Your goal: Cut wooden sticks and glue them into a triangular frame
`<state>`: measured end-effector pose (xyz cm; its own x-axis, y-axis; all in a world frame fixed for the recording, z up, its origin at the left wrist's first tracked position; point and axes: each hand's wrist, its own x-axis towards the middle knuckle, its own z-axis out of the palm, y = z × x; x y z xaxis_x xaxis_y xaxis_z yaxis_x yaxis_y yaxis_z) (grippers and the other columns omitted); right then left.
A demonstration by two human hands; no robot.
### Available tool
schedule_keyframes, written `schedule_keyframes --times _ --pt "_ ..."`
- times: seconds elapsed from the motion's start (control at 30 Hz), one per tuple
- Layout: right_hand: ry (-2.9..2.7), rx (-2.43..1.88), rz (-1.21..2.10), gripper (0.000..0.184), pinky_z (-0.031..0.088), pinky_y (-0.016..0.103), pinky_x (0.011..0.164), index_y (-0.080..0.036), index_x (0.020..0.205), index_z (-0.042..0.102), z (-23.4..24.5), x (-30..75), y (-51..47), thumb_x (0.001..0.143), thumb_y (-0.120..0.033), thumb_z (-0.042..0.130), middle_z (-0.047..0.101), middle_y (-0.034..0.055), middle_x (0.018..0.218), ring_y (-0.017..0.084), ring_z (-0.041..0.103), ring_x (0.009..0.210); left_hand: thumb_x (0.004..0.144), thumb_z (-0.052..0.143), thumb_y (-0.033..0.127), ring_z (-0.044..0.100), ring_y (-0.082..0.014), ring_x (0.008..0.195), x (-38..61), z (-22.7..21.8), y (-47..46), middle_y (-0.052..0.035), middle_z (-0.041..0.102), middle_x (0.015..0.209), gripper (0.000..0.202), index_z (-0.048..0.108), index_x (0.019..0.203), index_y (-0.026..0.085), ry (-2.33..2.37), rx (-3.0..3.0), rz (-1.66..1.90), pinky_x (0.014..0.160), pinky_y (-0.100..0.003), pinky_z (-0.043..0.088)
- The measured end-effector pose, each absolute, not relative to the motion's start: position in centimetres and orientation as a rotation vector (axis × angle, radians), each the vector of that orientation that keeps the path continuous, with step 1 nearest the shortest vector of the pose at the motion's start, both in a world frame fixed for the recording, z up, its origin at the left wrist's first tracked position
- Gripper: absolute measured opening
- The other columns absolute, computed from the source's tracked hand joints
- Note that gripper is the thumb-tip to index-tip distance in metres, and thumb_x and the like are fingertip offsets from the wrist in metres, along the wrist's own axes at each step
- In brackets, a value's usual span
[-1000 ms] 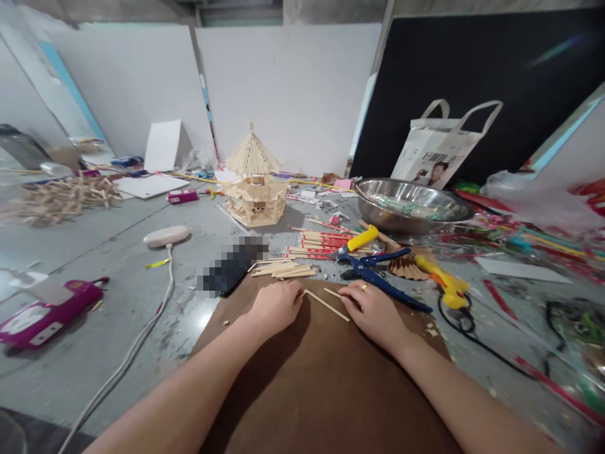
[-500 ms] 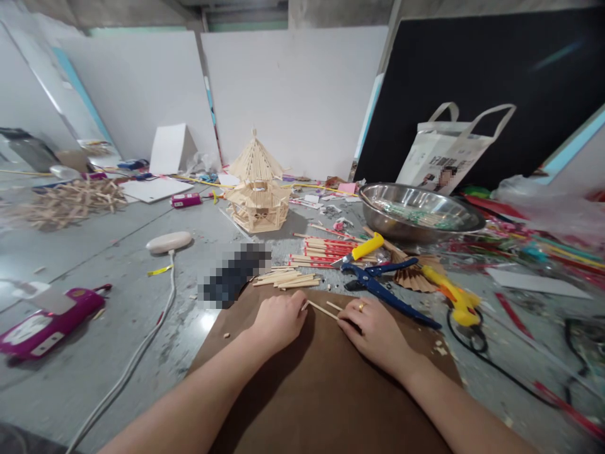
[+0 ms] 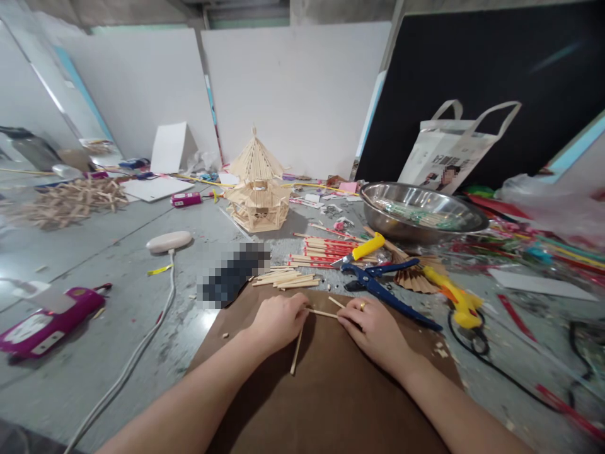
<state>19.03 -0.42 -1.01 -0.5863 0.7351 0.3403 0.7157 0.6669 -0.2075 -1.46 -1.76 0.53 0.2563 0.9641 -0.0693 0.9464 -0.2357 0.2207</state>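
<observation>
Both hands rest on a brown board (image 3: 331, 391) in front of me. My left hand (image 3: 278, 321) is closed in a pinch on a thin wooden stick (image 3: 297, 350) that points down towards me. My right hand (image 3: 373, 328), with a ring on one finger, pinches a second short stick (image 3: 324, 313) lying crosswise; the two sticks meet between the hands. A third short stick (image 3: 336, 302) lies just beyond the right fingers. A small pile of loose sticks (image 3: 286, 279) sits at the board's far edge.
Blue-handled cutters (image 3: 382, 284), a yellow-handled knife (image 3: 363, 249), a yellow glue gun (image 3: 456, 296) with black cord, a steel bowl (image 3: 420, 211), red-wrapped chopsticks (image 3: 321, 247), a stick pavilion model (image 3: 258, 186), a phone (image 3: 234, 272), a white cable (image 3: 142, 347) and a magenta device (image 3: 47, 318) surround the board.
The left hand has turned its stick from lying between the hands to pointing down towards me. The right hand's stick now lies level, meeting it. The view shifted slightly.
</observation>
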Motion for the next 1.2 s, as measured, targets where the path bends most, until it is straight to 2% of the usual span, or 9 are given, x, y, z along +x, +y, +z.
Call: schedule_keyframes --times 0.13,0.67,1.2 --pt "-2.484 -1.149 0.075 0.02 0.035 0.028 0.067 -0.02 0.077 0.061 -1.1 19.11 -0.37 0.08 -0.025 0.041 0.057 0.0036 0.073 0.014 0.048 0.072 0.08 0.028 0.033 0.058 -0.0178 0.076 -1.4 0.57 -1.77 -0.0027 0.062 0.081 0.03 0.05 0.1 0.029 1.782 2.318 0.086 0.064 -0.027 0.042" --pt "-2.459 -1.167 0.083 0.02 0.037 0.028 0.069 -0.02 0.083 0.061 -1.09 19.07 -0.37 0.079 -0.026 0.042 0.057 0.0042 0.077 0.014 0.049 0.075 0.08 0.027 0.035 0.058 -0.0186 0.073 -1.37 0.71 -1.76 -0.0032 0.063 0.077 0.031 0.056 0.087 0.025 1.724 2.385 0.05 0.064 -0.029 0.043" --pt "-2.395 -1.266 0.012 0.019 0.039 0.029 0.069 -0.018 0.08 0.059 -1.16 19.57 0.1 0.078 -0.021 0.04 0.059 0.0047 0.078 0.016 0.052 0.075 0.078 0.032 0.03 0.058 -0.0185 0.077 -1.51 0.75 -1.67 -0.0024 0.063 0.082 0.026 0.056 0.087 0.026 1.76 2.319 0.056 0.067 -0.029 0.042"
